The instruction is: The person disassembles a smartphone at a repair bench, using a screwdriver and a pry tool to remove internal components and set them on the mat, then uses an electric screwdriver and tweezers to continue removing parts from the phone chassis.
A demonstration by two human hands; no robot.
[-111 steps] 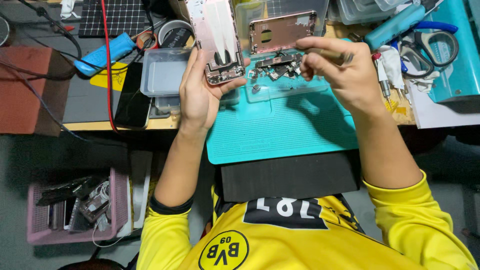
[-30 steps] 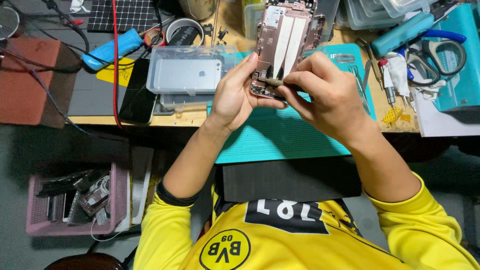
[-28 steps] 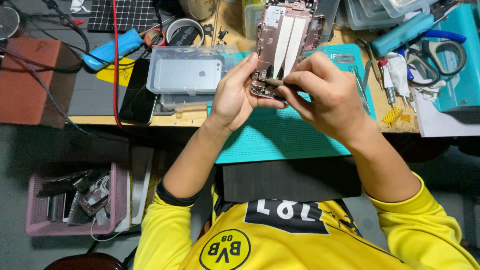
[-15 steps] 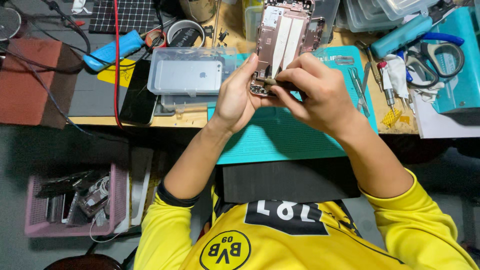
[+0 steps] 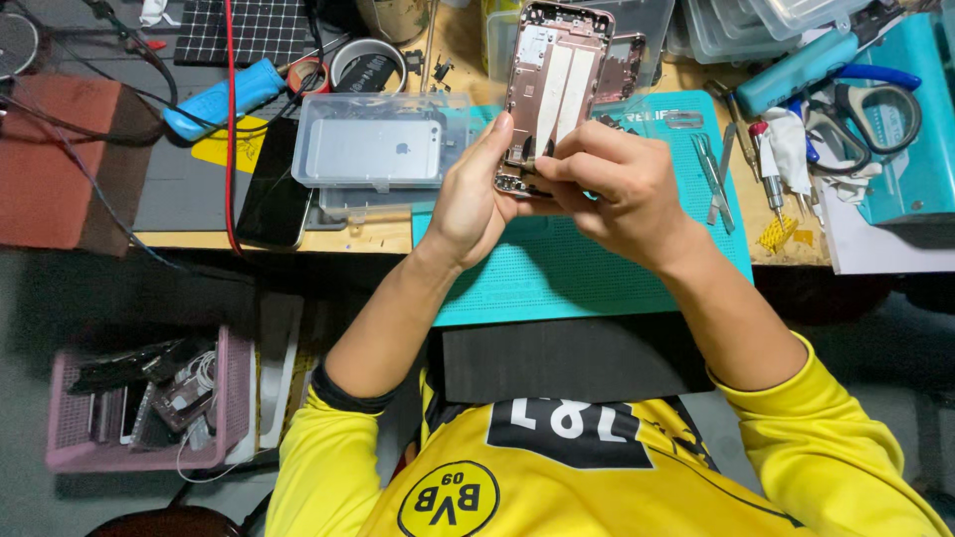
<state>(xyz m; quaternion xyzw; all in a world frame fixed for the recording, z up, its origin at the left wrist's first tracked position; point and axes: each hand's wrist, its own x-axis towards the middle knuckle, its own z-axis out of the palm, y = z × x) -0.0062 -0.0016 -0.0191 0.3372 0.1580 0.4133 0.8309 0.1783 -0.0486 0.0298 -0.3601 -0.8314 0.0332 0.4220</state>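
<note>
Upright, phone shell (image 5: 553, 89) lengthwise away, left hand (image 5: 475, 199) gripping its base, right hand (image 5: 612, 189) pinching there

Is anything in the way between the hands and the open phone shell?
No. The left hand already grips the phone shell by its lower edge, and the right hand presses fingertips against the same end. Nothing sits between.

Bench evenly lit from overhead, sharp focus, slight glare on clear plastic. Floor below sits dim, shadowed.
</note>
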